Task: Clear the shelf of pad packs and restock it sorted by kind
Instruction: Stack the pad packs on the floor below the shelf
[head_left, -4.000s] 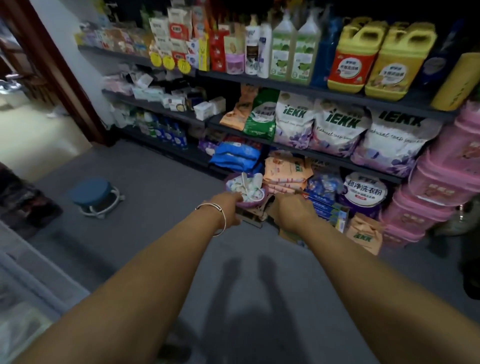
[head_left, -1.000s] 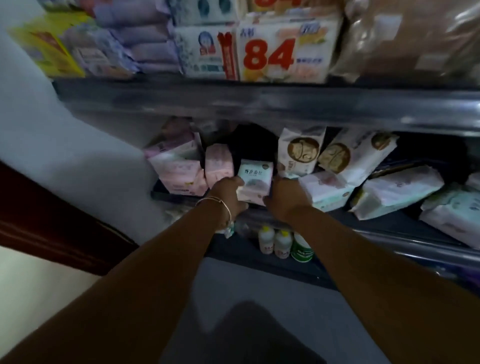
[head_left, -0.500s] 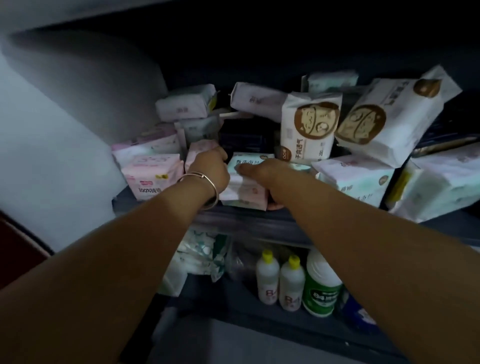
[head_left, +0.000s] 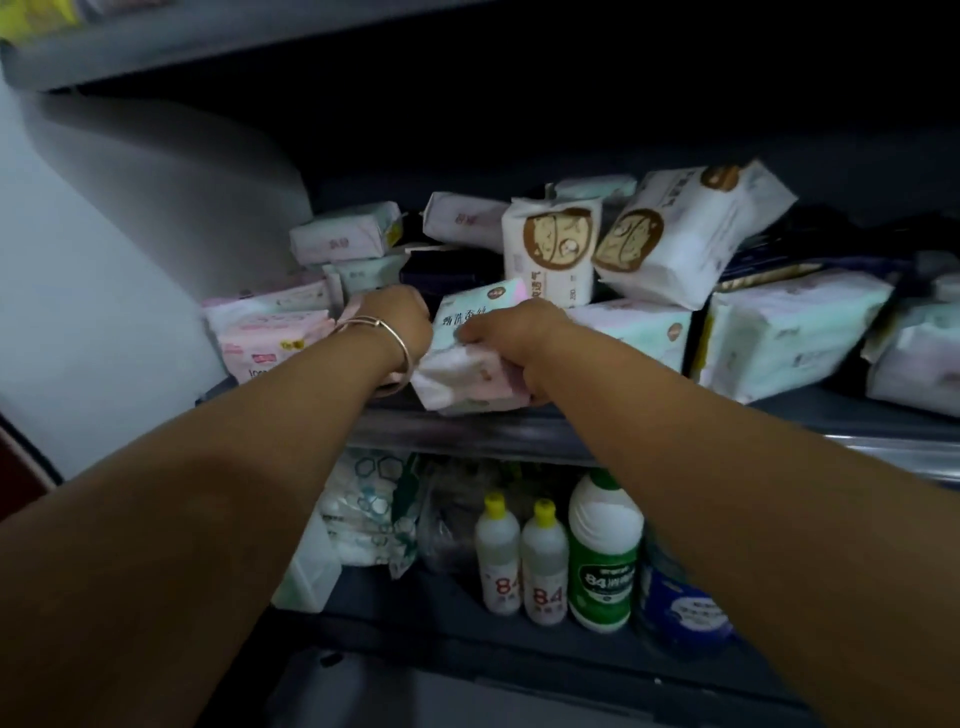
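1. We are gripping a mint-and-pink pad pack (head_left: 470, 358) with our right hand (head_left: 519, 338), fingers curled round its right end, at the front edge of the shelf (head_left: 519, 431).
2. Our left hand (head_left: 400, 317), a bangle (head_left: 384, 338) on its wrist, is touching the pack's left side; whether its fingers are holding anything we cannot tell.
3. Crowding in behind are two white packs with brown emblems (head_left: 556, 254), one upright and one tilted, and pale mint packs (head_left: 789, 332) to the right.
4. Pink packs (head_left: 260, 343) are lying at the left end, beside a pale wall (head_left: 104, 291).
5. Below, two small yellow-capped bottles (head_left: 498, 556) are standing beside a green-labelled bottle (head_left: 605, 556).
6. The shelf recess is looking dark.
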